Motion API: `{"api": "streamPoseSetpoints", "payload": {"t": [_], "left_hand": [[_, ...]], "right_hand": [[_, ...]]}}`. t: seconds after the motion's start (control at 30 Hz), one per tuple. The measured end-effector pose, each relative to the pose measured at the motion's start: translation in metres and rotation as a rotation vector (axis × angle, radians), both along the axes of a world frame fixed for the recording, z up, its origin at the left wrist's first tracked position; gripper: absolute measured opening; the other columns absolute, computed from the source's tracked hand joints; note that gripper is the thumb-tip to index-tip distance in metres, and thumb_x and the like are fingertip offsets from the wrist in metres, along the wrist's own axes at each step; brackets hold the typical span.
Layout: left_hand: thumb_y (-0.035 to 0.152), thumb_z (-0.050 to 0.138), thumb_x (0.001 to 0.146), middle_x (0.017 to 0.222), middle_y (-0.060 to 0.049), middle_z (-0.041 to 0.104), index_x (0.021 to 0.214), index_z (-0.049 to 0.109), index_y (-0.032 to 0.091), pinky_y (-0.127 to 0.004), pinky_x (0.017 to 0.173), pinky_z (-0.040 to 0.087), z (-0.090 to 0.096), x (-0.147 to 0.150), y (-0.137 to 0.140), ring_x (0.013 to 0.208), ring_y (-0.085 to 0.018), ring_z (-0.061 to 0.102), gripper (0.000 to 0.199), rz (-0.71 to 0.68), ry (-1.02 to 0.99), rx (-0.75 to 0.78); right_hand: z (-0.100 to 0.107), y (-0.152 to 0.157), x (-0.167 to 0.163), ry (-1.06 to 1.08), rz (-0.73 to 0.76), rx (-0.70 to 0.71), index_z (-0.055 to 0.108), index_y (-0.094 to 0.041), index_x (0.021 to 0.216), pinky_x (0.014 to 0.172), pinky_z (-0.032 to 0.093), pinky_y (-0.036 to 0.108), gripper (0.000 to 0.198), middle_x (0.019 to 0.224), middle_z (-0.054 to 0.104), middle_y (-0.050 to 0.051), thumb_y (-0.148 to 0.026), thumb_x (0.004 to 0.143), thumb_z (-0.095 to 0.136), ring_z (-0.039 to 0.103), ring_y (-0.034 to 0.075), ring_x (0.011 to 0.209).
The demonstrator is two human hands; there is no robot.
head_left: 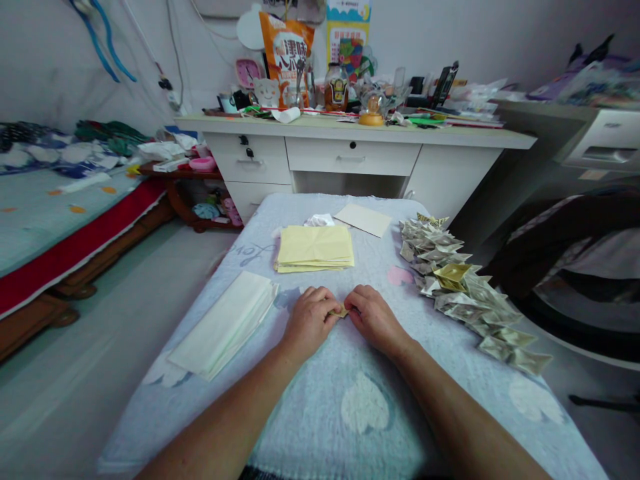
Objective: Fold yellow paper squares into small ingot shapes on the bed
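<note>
A small piece of folded yellowish paper (341, 312) is pinched between my two hands, low over the cloth-covered table. My left hand (313, 317) closes on its left end. On the right end are the closed fingers of my right hand (373, 317). Most of the paper is hidden by the fingers. Just beyond the hands lies a stack of yellow paper sheets (315, 247). Left of my left hand is a slanted pile of whitish paper strips (225, 323). Rows of folded paper pieces (460, 293), mostly greyish-gold, stretch along the table's right side.
The table has a pale blue cloth (310, 413). A cream card (363, 219) and a crumpled white tissue (320, 220) lie at its far end. Behind stands a white desk (350, 157) crowded with objects. A bed (75, 220) is at left, a washing machine (600, 143) at right.
</note>
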State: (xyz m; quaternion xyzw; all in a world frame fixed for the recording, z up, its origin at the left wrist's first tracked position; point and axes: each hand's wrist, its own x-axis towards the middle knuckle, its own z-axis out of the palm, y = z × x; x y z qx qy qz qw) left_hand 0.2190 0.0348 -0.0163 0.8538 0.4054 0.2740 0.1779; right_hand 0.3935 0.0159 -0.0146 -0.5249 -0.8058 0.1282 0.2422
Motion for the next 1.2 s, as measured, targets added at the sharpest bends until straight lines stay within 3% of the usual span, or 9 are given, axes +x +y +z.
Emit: {"api": "streamPoseSetpoints", "payload": {"t": [0.23,0.43,0.77,1.2], "left_hand": [[0.015,0.058,0.082,0.081,-0.003,0.065,0.079,0.067,0.023,-0.033,0.078,0.040,0.000,-0.003,-0.001,0.082,-0.019,0.055,0.012,-0.037,0.050,0.001],[0.017,0.059,0.081,0.080,-0.003,0.060,0.073,0.065,0.021,-0.032,0.076,0.040,0.002,-0.003,-0.002,0.083,-0.019,0.053,0.010,0.036,0.048,-0.002],[0.019,0.059,0.080,0.078,-0.002,0.061,0.070,0.064,0.019,-0.031,0.078,0.038,0.003,-0.003,0.000,0.080,-0.017,0.054,0.011,0.068,-0.025,-0.117],[0.022,0.056,0.080,0.078,-0.002,0.060,0.071,0.065,0.021,-0.029,0.075,0.035,0.000,-0.003,0.006,0.081,-0.017,0.052,0.012,0.172,0.110,-0.128]], "right_hand": [[0.001,-0.003,0.002,-0.027,0.037,0.024,0.063,-0.019,0.082,0.076,0.036,0.031,0.009,0.084,0.056,0.004,-0.011,0.078,0.062,0.048,0.019,0.085],[0.000,-0.001,0.002,-0.016,0.049,0.013,0.065,-0.018,0.081,0.074,0.036,0.031,0.008,0.081,0.056,0.005,-0.018,0.085,0.059,0.049,0.018,0.082],[0.000,0.000,0.000,0.027,-0.052,-0.084,0.066,-0.018,0.083,0.076,0.034,0.030,0.009,0.085,0.056,0.005,-0.021,0.086,0.058,0.048,0.018,0.084],[0.007,0.003,-0.008,-0.069,-0.191,-0.180,0.066,-0.019,0.083,0.077,0.030,0.029,0.014,0.088,0.056,0.005,-0.027,0.089,0.055,0.046,0.017,0.088]]}}
